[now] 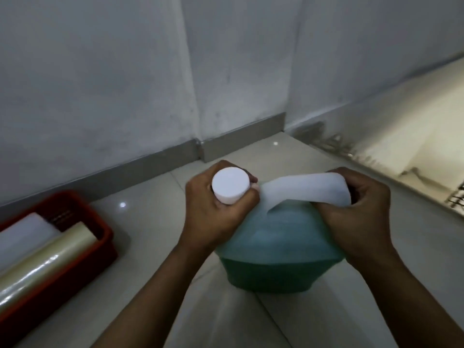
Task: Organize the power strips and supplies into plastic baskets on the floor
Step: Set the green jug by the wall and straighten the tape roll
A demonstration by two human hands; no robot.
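A large translucent jug [278,244] filled with blue-green liquid is upright between my arms, over the tiled floor. My left hand [213,212] is wrapped around its neck just under the white screw cap [230,185]. My right hand [359,209] grips the far end of the jug's white handle [306,188]. At the lower left a red plastic basket [100,237] rests on the floor; it holds a white flat item [25,234] and a roll of clear film [42,267] lying across it.
Pale walls meet in a corner [198,144] straight ahead, with a grey skirting along the bottom. A cream-coloured ledge or panel [414,136] runs along the right, with a dark wire-like thing [458,197] at the frame edge. Glossy floor tiles [155,222] lie between basket and jug.
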